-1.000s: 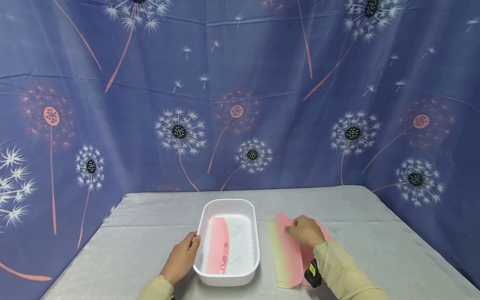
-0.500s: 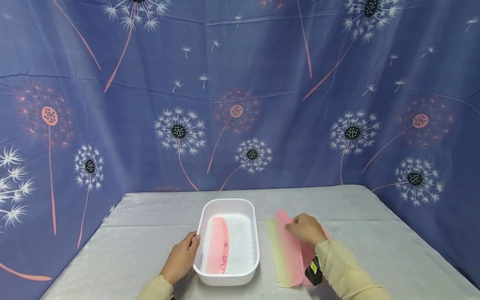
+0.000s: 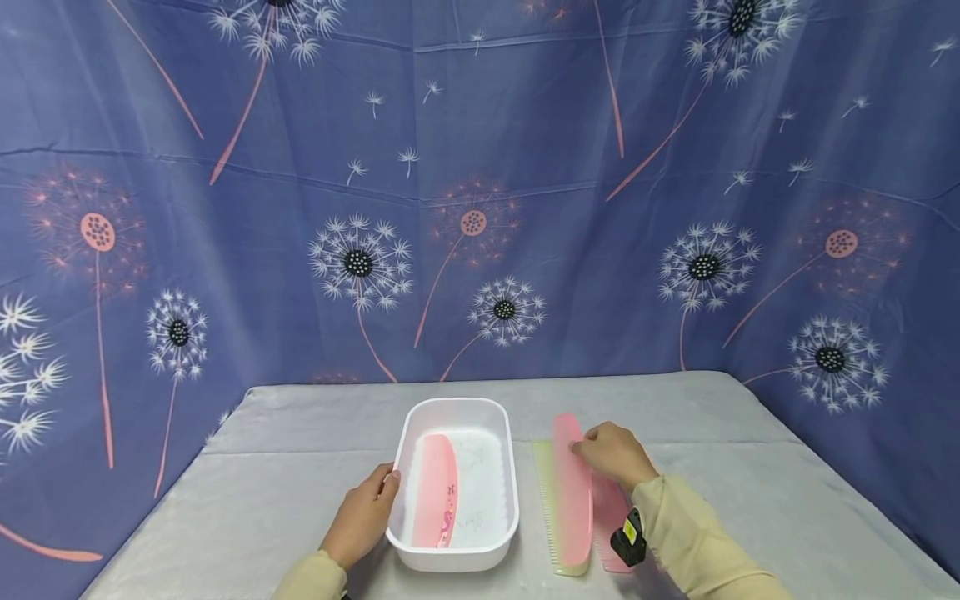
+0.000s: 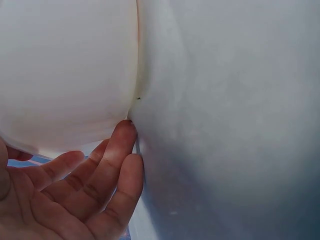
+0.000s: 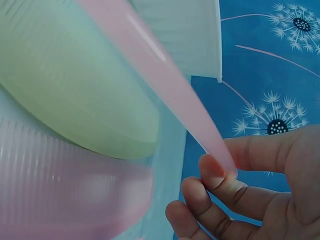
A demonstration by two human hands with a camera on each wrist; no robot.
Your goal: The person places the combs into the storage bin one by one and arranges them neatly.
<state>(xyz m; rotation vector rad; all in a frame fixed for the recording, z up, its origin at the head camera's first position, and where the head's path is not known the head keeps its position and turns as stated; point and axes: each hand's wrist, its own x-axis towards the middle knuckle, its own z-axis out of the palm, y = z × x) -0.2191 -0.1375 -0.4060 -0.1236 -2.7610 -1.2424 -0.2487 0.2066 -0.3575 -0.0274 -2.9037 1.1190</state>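
Note:
My left hand (image 3: 363, 512) grips the left rim of a white plastic tray (image 3: 453, 560), thumb over the edge. In the left wrist view its fingers lie against the tray's outer wall (image 4: 65, 75). A pink comb (image 3: 433, 492) with a printed back lies inside the tray. To the right, my right hand (image 3: 618, 457) pinches another pink comb (image 3: 573, 492) near its far end, tilted on edge. Below it lie a yellow-green comb (image 3: 546, 500) and one more pink comb (image 3: 611, 529). The right wrist view shows the held comb (image 5: 170, 85) between thumb and fingertips, above the other two.
A light grey cloth (image 3: 315, 442) covers the table. Behind it hangs a blue curtain (image 3: 585, 317) with dandelion prints. A black strapped device (image 3: 628, 537) sits on the right wrist.
The right hand has tilted the pink comb up on edge and raised its far end, baring more of the pink comb underneath. The left hand and tray have stayed put.

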